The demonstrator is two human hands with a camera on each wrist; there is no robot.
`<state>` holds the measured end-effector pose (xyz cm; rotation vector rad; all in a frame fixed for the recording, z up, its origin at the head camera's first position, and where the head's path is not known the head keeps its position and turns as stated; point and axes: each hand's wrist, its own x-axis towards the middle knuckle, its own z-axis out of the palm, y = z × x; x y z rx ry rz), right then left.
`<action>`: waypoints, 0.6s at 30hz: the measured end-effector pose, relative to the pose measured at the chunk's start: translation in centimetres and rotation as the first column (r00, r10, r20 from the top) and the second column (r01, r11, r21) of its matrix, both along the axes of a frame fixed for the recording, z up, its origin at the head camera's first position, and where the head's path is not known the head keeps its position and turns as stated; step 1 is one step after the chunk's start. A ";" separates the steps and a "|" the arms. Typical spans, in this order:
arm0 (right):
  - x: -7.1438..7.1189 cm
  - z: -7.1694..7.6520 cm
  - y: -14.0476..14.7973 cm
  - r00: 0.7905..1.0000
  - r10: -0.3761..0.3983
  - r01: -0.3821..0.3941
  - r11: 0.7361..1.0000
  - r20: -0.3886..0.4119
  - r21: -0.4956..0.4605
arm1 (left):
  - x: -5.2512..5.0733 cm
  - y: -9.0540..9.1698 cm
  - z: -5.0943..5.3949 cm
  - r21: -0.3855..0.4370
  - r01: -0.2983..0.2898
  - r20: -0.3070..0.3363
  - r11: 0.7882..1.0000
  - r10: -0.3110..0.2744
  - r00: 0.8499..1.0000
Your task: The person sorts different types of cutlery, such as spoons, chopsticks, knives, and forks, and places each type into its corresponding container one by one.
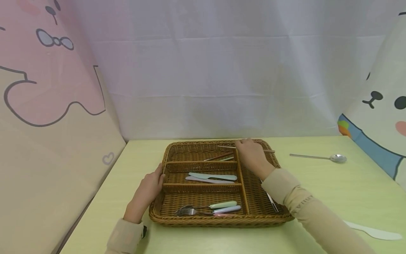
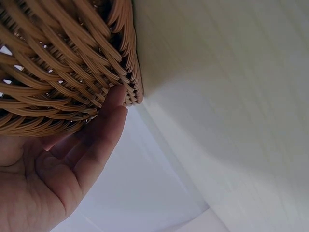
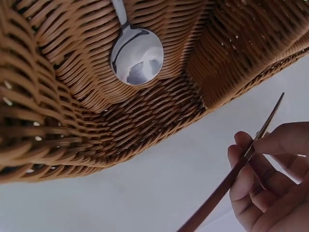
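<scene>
A brown wicker cutlery tray [image 1: 219,221] with several compartments sits on the table. My left hand [image 1: 147,188] holds its left side, fingers against the outer weave [image 2: 53,58] in the left wrist view. Over the back right part of the tray, my right hand [image 1: 252,155] pinches a chopstick [image 3: 212,198], brown at one end with a slim metallic tip. Another brown stick [image 1: 219,156] and a green one [image 1: 227,158] lie in the back left compartment. Below the right hand, a metal spoon [image 3: 137,57] rests in the right compartment.
Pastel-handled table knives [image 1: 215,177] lie in the middle compartment and forks [image 1: 190,211] in the front one. On the table to the right are a long-handled spoon [image 1: 337,158] and a pale knife [image 1: 380,233]. A white curtain [image 1: 206,77] hangs behind.
</scene>
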<state>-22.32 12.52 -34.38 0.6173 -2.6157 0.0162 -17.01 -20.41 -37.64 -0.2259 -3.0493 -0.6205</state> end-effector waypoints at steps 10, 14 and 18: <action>-0.3 -0.3 -2.1 0.996 0.005 -0.012 0.997 0.089 0.075 | -0.1 0.0 -0.4 -0.011 -0.012 0.005 1.000 0.013 1.000; -0.5 -0.4 -2.5 0.996 0.023 -0.032 0.994 0.081 0.106 | -0.1 0.0 -0.4 -0.008 -0.011 0.003 1.000 0.011 1.000; -0.8 -0.6 -3.1 0.994 0.031 -0.042 0.993 0.101 0.106 | 0.0 0.0 -0.3 -0.006 -0.008 0.001 1.000 0.008 1.000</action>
